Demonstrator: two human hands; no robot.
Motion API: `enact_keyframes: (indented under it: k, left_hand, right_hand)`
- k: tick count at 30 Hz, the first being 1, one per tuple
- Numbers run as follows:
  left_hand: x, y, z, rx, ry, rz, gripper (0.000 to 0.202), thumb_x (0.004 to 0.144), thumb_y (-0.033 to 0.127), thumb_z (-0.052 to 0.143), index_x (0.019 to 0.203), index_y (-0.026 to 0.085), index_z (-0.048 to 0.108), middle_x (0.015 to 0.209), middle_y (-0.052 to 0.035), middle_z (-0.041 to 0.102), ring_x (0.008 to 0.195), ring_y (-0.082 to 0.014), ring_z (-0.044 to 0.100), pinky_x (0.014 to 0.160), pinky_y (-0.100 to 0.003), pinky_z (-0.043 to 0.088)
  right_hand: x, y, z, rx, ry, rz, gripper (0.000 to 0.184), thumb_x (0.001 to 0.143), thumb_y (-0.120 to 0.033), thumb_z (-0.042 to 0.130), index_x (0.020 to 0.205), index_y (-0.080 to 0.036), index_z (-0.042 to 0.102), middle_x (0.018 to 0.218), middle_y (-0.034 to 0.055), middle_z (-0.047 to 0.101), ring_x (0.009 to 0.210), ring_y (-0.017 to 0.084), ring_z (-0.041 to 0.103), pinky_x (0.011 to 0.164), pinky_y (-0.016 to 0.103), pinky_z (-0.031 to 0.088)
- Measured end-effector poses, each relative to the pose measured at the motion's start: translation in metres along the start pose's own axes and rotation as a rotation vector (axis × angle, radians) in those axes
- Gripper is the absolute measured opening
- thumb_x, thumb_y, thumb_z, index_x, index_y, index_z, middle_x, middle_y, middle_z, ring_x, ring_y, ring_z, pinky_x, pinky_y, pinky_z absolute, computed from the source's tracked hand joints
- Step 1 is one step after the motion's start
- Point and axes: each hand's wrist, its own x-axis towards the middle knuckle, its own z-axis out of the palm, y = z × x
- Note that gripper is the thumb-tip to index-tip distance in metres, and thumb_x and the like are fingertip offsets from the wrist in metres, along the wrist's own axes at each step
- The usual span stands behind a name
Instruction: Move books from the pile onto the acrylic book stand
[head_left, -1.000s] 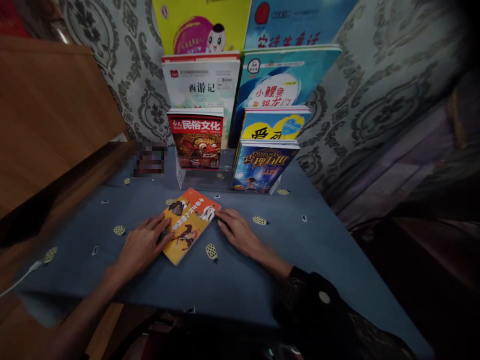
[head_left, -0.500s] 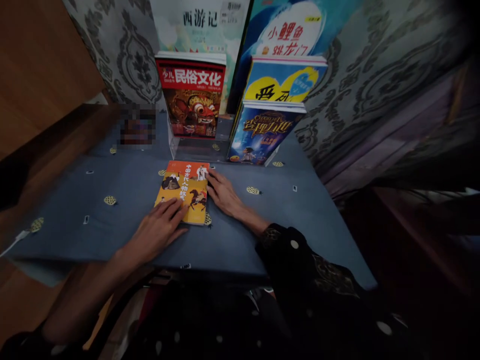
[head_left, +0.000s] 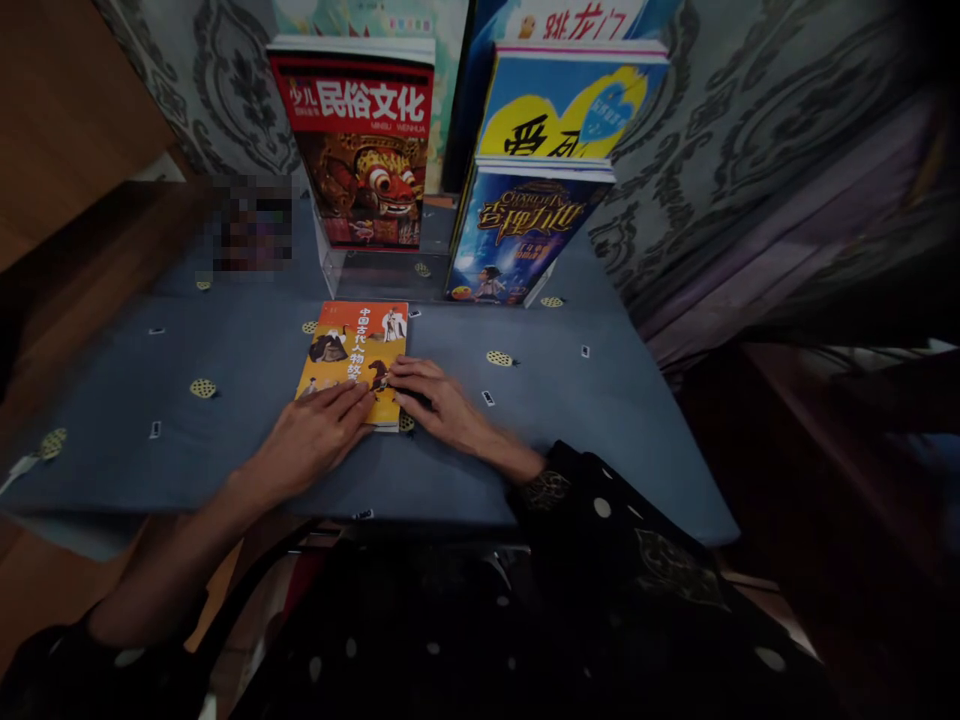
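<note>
An orange book (head_left: 351, 352) with painted figures on its cover lies flat on the blue tablecloth (head_left: 570, 420). My left hand (head_left: 315, 437) rests flat on the book's near left corner, fingers stretched out. My right hand (head_left: 435, 400) lies at the book's near right edge, its fingertips on the cover and its fingers slightly curled. Neither hand lifts the book.
A clear stepped stand (head_left: 375, 275) at the back holds upright books: a red one with a mask (head_left: 360, 150), a dark blue one (head_left: 521, 235) and a yellow-blue one (head_left: 566, 105) behind it. Patterned wallpaper rises behind. A wooden panel (head_left: 60, 110) stands left. The table's edge drops off right.
The book has been turned from slanted to square with the table edge. My right hand slid from the book's far right corner down to its near right edge. The view tilted downward.
</note>
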Motion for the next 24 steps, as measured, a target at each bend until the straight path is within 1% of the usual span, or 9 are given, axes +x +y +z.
enact_keyframes:
  k: [4,8,10,13,17,20,24]
  left_hand:
    - [0.002,-0.001,-0.004,-0.038,0.002,0.004,0.037,0.105,0.029,0.040,0.129,0.016,0.064,0.134,-0.0132,0.066,0.126,-0.0269,0.062,0.102,-0.045,0.054]
    - [0.002,-0.002,-0.006,-0.074,-0.004,-0.010,0.036,0.103,0.026,0.041,0.129,0.019,0.065,0.134,-0.0113,0.067,0.124,-0.0254,0.064,0.102,-0.044,0.055]
    - [0.002,-0.003,-0.006,-0.086,0.005,-0.014,0.035,0.103,0.025,0.042,0.129,0.020,0.066,0.133,-0.0106,0.067,0.123,-0.0251,0.064,0.102,-0.044,0.055]
    - [0.001,-0.002,-0.004,-0.077,0.024,-0.013,0.035,0.103,0.026,0.042,0.128,0.020,0.066,0.133,-0.0100,0.067,0.123,-0.0245,0.064,0.103,-0.042,0.054]
    - [-0.001,0.000,-0.001,-0.047,0.031,-0.011,0.035,0.104,0.030,0.043,0.128,0.018,0.066,0.135,-0.0122,0.066,0.125,-0.0259,0.063,0.103,-0.043,0.053]
    - [-0.003,0.002,0.000,-0.034,0.031,-0.003,0.036,0.103,0.033,0.046,0.130,0.017,0.063,0.137,-0.0136,0.064,0.126,-0.0272,0.061,0.103,-0.044,0.053]
    - [0.003,0.002,0.001,-0.057,0.003,0.052,0.039,0.105,0.033,0.040,0.136,0.020,0.060,0.143,-0.0118,0.059,0.135,-0.0259,0.054,0.108,-0.046,0.047]
  right_hand:
    - [-0.003,-0.006,-0.005,0.069,0.000,-0.013,0.028,0.102,-0.029,0.051,0.121,-0.020,0.068,0.128,0.0119,0.068,0.134,0.023,0.053,0.112,0.052,0.045]
    - [-0.003,-0.006,-0.005,0.092,0.010,-0.024,0.026,0.103,-0.029,0.050,0.118,-0.022,0.069,0.127,0.0096,0.069,0.131,0.022,0.055,0.111,0.053,0.046]
    - [-0.003,-0.006,-0.004,0.103,0.026,-0.036,0.026,0.103,-0.029,0.049,0.116,-0.021,0.070,0.124,0.0103,0.071,0.128,0.022,0.057,0.109,0.052,0.047]
    - [-0.004,-0.010,-0.005,0.099,0.051,-0.044,0.028,0.103,-0.030,0.048,0.112,-0.018,0.072,0.116,0.0114,0.073,0.120,0.022,0.062,0.104,0.050,0.051]
    - [-0.014,-0.022,-0.006,0.045,0.027,-0.056,0.026,0.102,-0.027,0.049,0.106,-0.019,0.074,0.111,0.0108,0.073,0.115,0.022,0.064,0.100,0.048,0.054]
    - [-0.024,-0.030,-0.004,-0.018,-0.012,-0.085,0.023,0.100,-0.022,0.052,0.109,-0.020,0.073,0.113,0.0111,0.072,0.118,0.024,0.062,0.099,0.048,0.055]
    - [-0.031,-0.035,-0.001,-0.064,-0.031,-0.137,0.026,0.098,-0.018,0.051,0.116,-0.019,0.071,0.114,0.0117,0.072,0.118,0.024,0.061,0.099,0.047,0.056]
